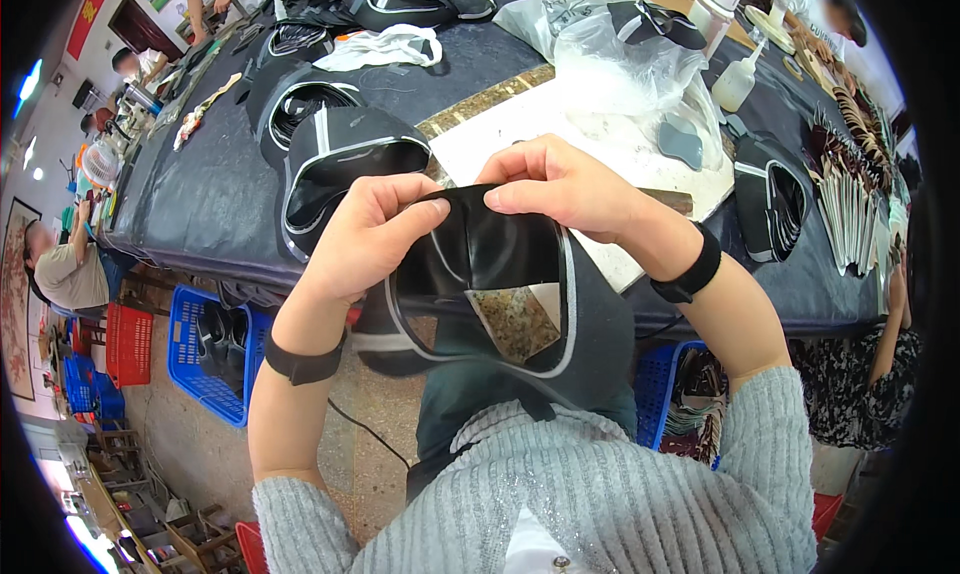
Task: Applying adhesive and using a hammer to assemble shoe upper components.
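Left grip (372, 229): clamped on the upper edge of a loop-shaped, grey-trimmed, smooth black piece (510, 259), which is hung below, broadest span crosswise, before the dark tabletop (195, 199). Right grip (560, 189): clamped likewise, equally near. Lettering is borne by a red wall banner (92, 14) and white shirt (806, 19).

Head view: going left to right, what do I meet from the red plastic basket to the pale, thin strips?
Red plastic basket → blue plastic basket → left bare hand → right bare hand, both hands pinching the black, grey-edged piece → black, grey-edged stack → pale, thin strips.
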### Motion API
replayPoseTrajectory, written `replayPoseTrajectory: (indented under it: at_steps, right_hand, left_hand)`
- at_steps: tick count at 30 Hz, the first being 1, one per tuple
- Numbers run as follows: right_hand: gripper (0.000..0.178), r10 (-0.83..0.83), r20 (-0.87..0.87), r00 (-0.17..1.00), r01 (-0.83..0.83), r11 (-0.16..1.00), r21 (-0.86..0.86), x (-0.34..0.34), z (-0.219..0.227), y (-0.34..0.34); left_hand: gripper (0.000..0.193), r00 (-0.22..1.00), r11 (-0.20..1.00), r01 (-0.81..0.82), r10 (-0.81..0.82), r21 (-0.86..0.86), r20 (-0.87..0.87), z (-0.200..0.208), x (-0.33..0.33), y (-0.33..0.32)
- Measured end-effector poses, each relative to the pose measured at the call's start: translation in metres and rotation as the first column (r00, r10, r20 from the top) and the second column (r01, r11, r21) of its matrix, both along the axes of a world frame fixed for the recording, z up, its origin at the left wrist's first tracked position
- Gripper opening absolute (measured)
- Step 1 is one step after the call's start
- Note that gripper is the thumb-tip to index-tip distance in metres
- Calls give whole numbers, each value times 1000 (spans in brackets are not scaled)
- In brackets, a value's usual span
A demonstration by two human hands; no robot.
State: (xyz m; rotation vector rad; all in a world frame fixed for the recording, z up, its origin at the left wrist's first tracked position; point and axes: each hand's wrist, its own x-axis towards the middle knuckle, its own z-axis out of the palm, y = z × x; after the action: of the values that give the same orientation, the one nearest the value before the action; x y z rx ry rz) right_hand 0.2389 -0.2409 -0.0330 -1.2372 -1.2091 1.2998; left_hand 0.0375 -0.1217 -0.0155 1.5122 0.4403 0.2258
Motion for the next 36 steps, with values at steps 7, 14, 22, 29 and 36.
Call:
replayPoseTrajectory:
  at_steps: [7,14,22,29,36]
  right_hand:
    - [55,-196,-225,954,224,969,108,-13,3,-17]
    - [32,-105,-717,689,114,993,-35,-64,-12,-16]
    - [18,-377,-818,435,527,843,-109,-97,-13,-22]
    - [19,-361,-802,476,579,815,-24,-105,-22,-26]
    - [22,-512,-580,633,710,683,172,-112,-27,-29]
  left_hand:
    - [29,925,682,-294,25,670,380,8,3,0]
    - [44,820,658,-477,95,582,565,-2,19,-15]
    - [8,842,766,-520,386,378,376,-17,-2,-66]
    - [11,876,753,-470,335,461,347,-13,-13,-64]
    - [23,799,15,-586,181,810,574,-3,-1,-70]
